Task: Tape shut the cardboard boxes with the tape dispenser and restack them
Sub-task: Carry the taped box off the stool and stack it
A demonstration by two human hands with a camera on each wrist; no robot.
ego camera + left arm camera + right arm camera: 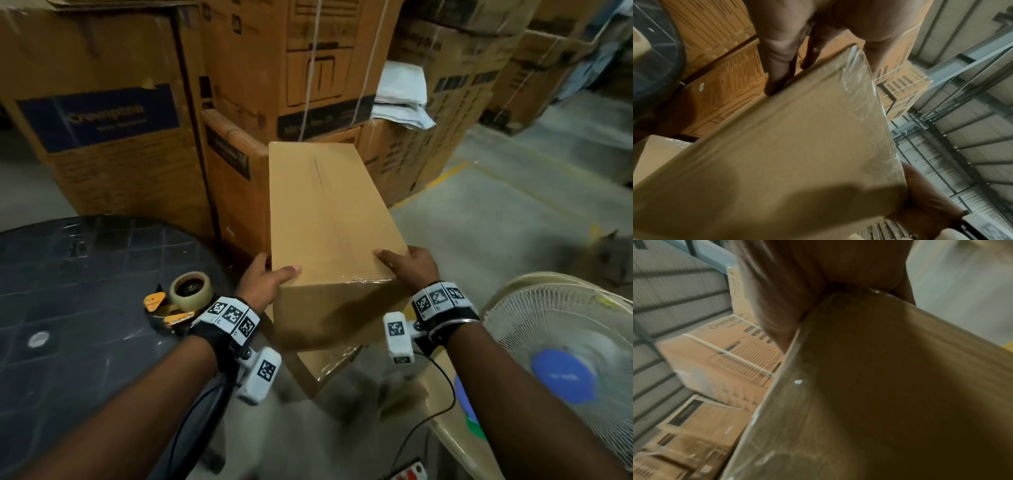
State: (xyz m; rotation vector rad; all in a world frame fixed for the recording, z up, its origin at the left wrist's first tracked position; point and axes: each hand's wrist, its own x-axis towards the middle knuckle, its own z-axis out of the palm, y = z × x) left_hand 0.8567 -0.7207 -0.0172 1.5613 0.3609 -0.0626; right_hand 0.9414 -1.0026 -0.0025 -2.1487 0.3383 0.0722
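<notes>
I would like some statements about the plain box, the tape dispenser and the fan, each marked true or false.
1. Both hands hold the plain cardboard box, left hand and right hand at its near corners. True.
2. The tape dispenser is in the right hand. False: it lies on the dark table, held by no hand.
3. Clear tape runs along the box's near edge. True.
4. The fan stands to the person's left. False: it is on the right.
5. The box's top flaps stand open. False: the top is closed flat.
</notes>
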